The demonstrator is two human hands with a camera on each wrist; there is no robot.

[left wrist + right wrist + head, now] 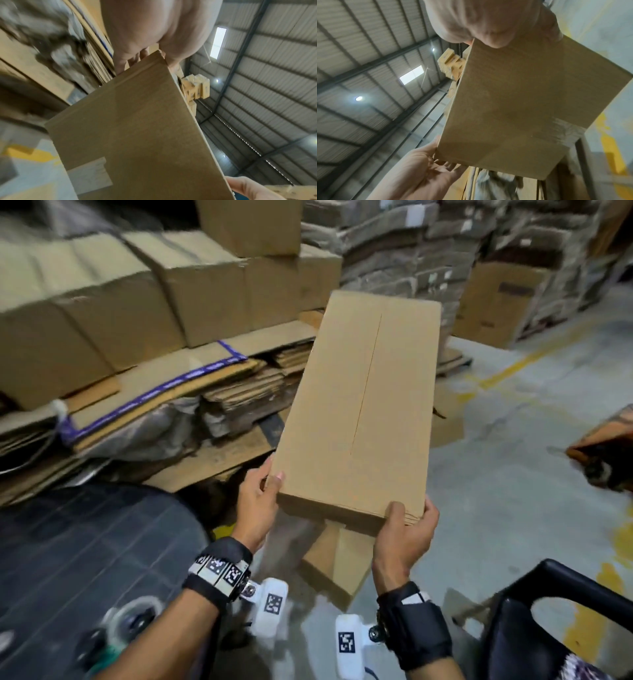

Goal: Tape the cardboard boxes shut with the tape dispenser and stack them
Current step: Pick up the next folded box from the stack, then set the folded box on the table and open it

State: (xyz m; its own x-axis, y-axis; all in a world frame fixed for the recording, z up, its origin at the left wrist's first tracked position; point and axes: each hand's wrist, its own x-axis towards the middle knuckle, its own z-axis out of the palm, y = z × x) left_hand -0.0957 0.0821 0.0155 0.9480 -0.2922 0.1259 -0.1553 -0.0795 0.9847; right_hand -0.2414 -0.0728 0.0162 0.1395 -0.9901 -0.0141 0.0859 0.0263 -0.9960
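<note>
Far left: rows of closed brown cardboard boxes (102,302) stacked on layered flattened cardboard (164,392), one sheet edged in blue tape (154,392). Far right: tall bundles of flat corrugated sheets (428,244), ragged edges, plus another brown box (493,302) on the floor. Grey concrete floor (513,467) with worn yellow paint lines, open to the right and ahead. Near left: dark ribbed round surface (85,559). Near right: black curved chair frame (582,580). Small cardboard piece (335,566) on the floor just below the hands.

Centre: flat folded cardboard box (363,405), smooth tan, long rectangle, straight seam down the middle, held in the air, tilted, far end pointing away over the pile's edge. Corrugated edge visible at the near end. Underside (145,128) plain with one crease line, also seen from the right wrist (522,101).

Left hand (257,501) gripping the near left corner, thumb on top, fingers curled underneath. Right hand (407,529) gripping the near right corner, thumb on the top face, fingers wrapped under. Black wrist straps (219,570) with white marker tags on both arms.

Corrugated metal roof (274,67) overhead in the wrist views.
</note>
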